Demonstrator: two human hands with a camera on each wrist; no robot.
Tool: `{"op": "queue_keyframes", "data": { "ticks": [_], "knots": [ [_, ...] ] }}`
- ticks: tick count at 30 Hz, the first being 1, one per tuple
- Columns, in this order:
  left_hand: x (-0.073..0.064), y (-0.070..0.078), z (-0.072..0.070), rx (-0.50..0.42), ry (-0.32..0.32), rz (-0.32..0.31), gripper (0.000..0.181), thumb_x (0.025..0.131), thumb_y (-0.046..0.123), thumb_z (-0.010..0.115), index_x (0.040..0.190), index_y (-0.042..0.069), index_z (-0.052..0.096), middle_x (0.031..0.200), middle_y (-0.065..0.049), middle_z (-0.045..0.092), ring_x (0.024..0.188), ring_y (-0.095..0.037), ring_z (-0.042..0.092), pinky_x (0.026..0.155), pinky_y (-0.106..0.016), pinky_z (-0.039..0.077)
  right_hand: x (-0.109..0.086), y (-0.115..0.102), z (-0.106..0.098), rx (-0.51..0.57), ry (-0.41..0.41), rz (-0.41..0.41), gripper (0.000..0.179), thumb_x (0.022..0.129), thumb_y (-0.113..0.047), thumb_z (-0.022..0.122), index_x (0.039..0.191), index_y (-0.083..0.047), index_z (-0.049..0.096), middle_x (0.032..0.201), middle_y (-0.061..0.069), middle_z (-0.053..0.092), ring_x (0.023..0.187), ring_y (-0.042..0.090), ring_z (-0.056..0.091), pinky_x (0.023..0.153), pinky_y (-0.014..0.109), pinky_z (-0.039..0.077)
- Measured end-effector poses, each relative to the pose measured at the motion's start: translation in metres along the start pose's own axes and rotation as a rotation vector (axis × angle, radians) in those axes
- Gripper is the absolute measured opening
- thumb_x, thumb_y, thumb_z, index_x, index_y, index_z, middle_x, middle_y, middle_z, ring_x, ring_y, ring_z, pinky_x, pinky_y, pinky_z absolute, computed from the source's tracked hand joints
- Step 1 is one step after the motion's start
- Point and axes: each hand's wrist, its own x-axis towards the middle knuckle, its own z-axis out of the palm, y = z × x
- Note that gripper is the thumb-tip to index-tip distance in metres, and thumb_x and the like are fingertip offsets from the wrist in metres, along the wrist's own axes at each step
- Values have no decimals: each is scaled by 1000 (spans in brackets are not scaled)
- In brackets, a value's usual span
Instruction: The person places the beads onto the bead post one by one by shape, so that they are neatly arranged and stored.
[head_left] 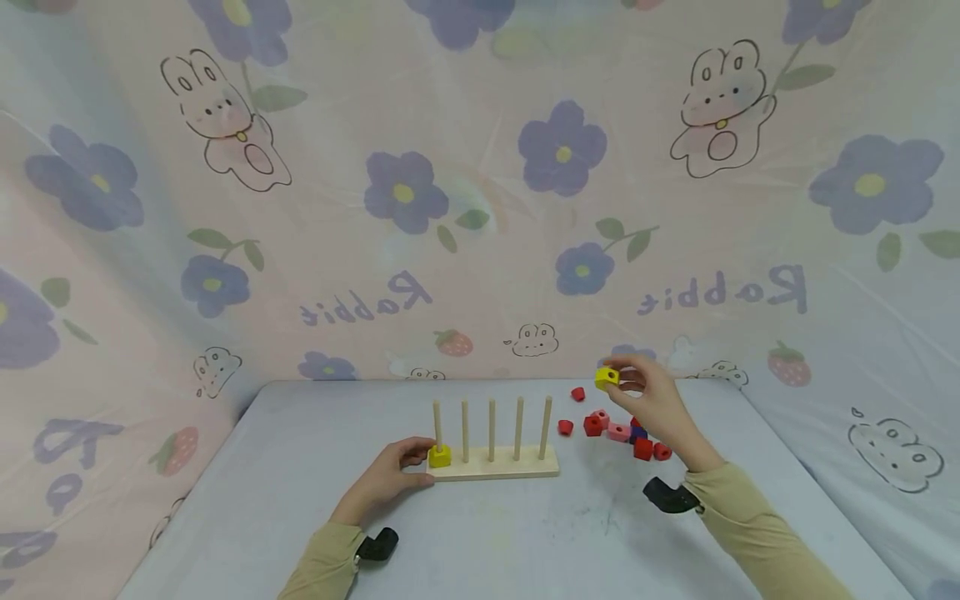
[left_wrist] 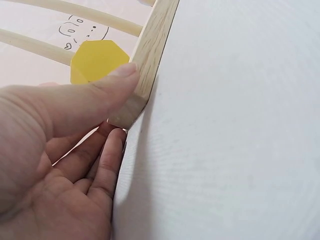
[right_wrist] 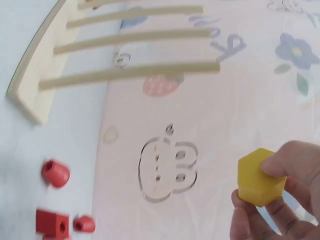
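Note:
A wooden peg stand with several upright pegs sits on the table, a yellow bead at the bottom of its leftmost peg. My left hand grips the left end of the stand's base. In the left wrist view the thumb lies along the base's edge beside the yellow bead, with fingers curled at its end. Raised above the table on the right, my right hand pinches a second yellow bead between thumb and fingers. This bead is many-sided, and its hole shows in the head view.
Loose red beads, pink beads and a dark blue bead lie right of the stand, below my right hand. One red bead lies farther back. A patterned cloth hangs behind the white table.

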Motion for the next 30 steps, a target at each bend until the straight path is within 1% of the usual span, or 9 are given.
{"op": "queue_keyframes", "data": {
  "ticks": [4, 7, 10, 14, 16, 19, 24, 27, 30],
  "knots": [
    [0, 1, 0, 5, -3, 5, 58, 79, 15, 79, 130, 2, 54, 125, -13, 56, 113, -29, 55, 99, -42, 46, 8, -17, 16, 43, 5, -43, 36, 85, 1, 69, 118, -2, 57, 114, 11, 59, 99, 26, 61, 81, 21, 54],
    [0, 2, 0, 8, -6, 9, 57, 80, 15, 78, 130, 2, 54, 126, -14, 56, 113, -29, 55, 99, -42, 45, 12, -31, 30, 101, -9, -62, 34, 85, 4, 69, 116, 0, 58, 113, 13, 59, 99, 28, 60, 79, 20, 53],
    [-1, 2, 0, 17, -5, 8, 57, 80, 14, 78, 130, 2, 54, 126, -14, 56, 113, -29, 55, 99, -42, 46, 14, -53, 43, 164, -39, -79, 33, 84, 7, 67, 116, 5, 58, 112, 17, 59, 98, 32, 60, 78, 20, 54],
    [-1, 3, -1, 14, -1, 3, 57, 80, 14, 78, 130, 2, 54, 125, -13, 56, 113, -29, 55, 99, -42, 46, 17, -84, 60, 231, -95, -84, 33, 85, 8, 66, 116, 7, 57, 111, 20, 58, 98, 33, 59, 81, 29, 55],
    [-1, 3, -1, 14, -3, 6, 57, 80, 14, 78, 131, 2, 53, 126, -14, 56, 113, -29, 55, 99, -42, 46, 19, -93, 69, 248, -119, -85, 33, 85, 8, 66, 117, 7, 58, 112, 19, 59, 99, 32, 59, 82, 33, 55],
    [-2, 2, -1, 13, -7, 13, 58, 81, 14, 78, 131, 1, 53, 126, -14, 55, 113, -29, 55, 98, -41, 46, 22, -105, 83, 271, -147, -83, 32, 86, 6, 66, 117, 7, 58, 113, 18, 59, 99, 30, 59, 83, 35, 55],
    [-2, 2, -1, 5, -7, 14, 57, 81, 14, 78, 131, 1, 53, 125, -13, 56, 112, -29, 55, 98, -40, 47, 29, -120, 104, 296, -164, -87, 30, 87, 5, 65, 116, 7, 60, 110, 17, 62, 98, 28, 60, 81, 29, 55],
    [-2, 2, -1, -2, -10, 11, 57, 81, 14, 78, 130, 1, 53, 125, -13, 56, 113, -30, 55, 98, -41, 47, 35, -115, 122, 309, -175, -105, 30, 87, 4, 65, 116, 6, 60, 110, 16, 63, 97, 28, 60, 80, 29, 54],
    [-1, 2, -1, -3, -12, 2, 57, 81, 14, 78, 130, 1, 54, 125, -13, 56, 112, -29, 55, 98, -42, 46, 39, -107, 141, 323, -187, -138, 31, 88, 2, 66, 118, 4, 60, 110, 13, 65, 98, 27, 60, 81, 36, 54]
  ]
}}
